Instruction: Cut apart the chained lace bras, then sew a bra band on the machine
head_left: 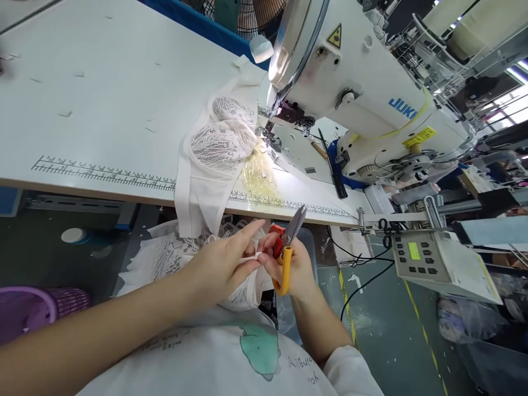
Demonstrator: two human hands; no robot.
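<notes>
Here the white strip (pixel 251 257) runs crosswise, pinched between left hand (pixel 218 267) and right hand (pixel 297 269), the right also gripping orange-handled scissors (pixel 287 254), blades angled toward the table (pixel 119 110).

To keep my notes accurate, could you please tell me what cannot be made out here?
Head view: middle of the lower white lace fabric, hidden by the left hand.
Head view: reading on the green display, too small.
Head view: left side of the purple basket, cut off by the picture's edge.
</notes>
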